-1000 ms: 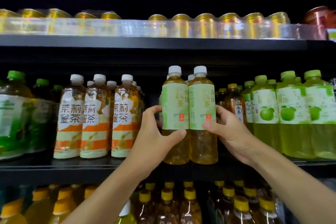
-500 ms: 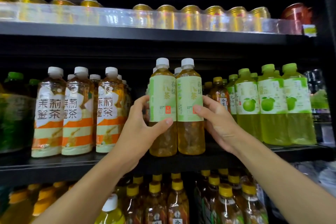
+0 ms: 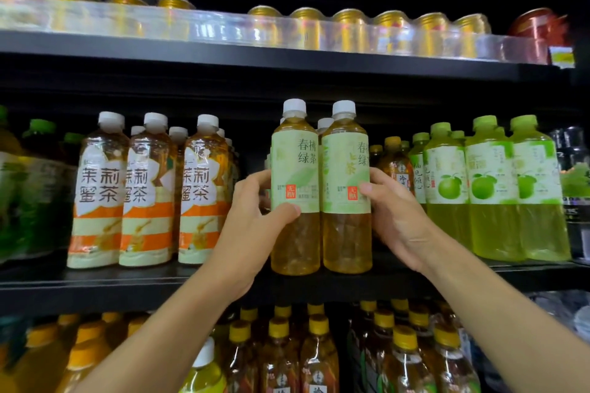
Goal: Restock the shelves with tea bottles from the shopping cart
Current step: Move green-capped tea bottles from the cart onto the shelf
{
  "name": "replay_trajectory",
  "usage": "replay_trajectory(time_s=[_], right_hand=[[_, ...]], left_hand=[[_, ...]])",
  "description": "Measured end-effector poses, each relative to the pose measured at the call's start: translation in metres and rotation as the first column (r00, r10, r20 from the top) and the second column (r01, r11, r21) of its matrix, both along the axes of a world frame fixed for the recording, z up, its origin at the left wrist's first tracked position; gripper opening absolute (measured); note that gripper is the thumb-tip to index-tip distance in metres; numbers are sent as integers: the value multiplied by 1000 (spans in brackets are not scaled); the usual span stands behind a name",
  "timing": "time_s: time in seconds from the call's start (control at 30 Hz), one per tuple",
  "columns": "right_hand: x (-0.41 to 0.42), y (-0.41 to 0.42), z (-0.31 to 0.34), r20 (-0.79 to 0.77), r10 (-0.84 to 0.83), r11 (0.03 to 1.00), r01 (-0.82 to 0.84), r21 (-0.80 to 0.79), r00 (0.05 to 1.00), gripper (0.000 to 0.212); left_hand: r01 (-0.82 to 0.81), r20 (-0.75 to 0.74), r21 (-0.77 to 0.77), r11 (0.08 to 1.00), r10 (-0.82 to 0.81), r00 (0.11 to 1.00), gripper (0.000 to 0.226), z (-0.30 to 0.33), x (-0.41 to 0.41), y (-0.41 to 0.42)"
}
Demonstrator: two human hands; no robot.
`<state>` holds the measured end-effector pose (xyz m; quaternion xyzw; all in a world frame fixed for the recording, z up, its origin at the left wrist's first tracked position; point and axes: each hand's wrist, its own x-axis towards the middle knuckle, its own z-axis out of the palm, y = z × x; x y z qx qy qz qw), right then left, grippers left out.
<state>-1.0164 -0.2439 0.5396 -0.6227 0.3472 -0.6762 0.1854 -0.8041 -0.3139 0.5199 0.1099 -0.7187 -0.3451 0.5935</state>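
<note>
Directly ahead, two clear plastic tea bottles with pale green labels and white caps stand side by side, touching, at the front edge of the black middle shelf (image 3: 95, 289). The person's left hand (image 3: 255, 223) wraps around the left green-label bottle (image 3: 295, 188), thumb across the front of the label and fingers (image 3: 252, 180) curled round its left side. The right hand (image 3: 396, 214) clasps the right green-label bottle (image 3: 346, 188), thumb on the label and the other fingers behind, out of sight. Both bottles look upright with their bases on or just at the shelf; contact cannot be confirmed. More white caps show behind them.

To the left stand orange-and-white labelled tea bottles (image 3: 150, 195); to the right, bright green-capped bottles with apple pictures (image 3: 488, 191). Gold-topped cans (image 3: 306, 29) line the upper shelf, and yellow-capped bottles (image 3: 277, 354) fill the shelf below. The shopping cart is not in view.

The step in hand appears to be placing this pair. Next likely comes sliding them back flush with the row, then letting go without tipping neighbours.
</note>
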Motion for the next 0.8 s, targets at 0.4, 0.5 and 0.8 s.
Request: replay_trajectory(time_s=[0.4, 0.5, 0.8], right_hand=[[2, -5, -1, -27, -88, 987, 83, -134, 996, 75], [4, -3, -1, -41, -118, 982, 110, -154, 992, 71], [1, -2, -1, -58, -67, 995, 63, -78, 996, 66]], left_hand=[[-3, -13, -62, 998, 2, 1000, 55, 2, -2, 6], [-41, 18, -110, 993, 43, 999, 57, 1, -3, 8], [-19, 66, -136, 991, 28, 997, 63, 1, -4, 14]])
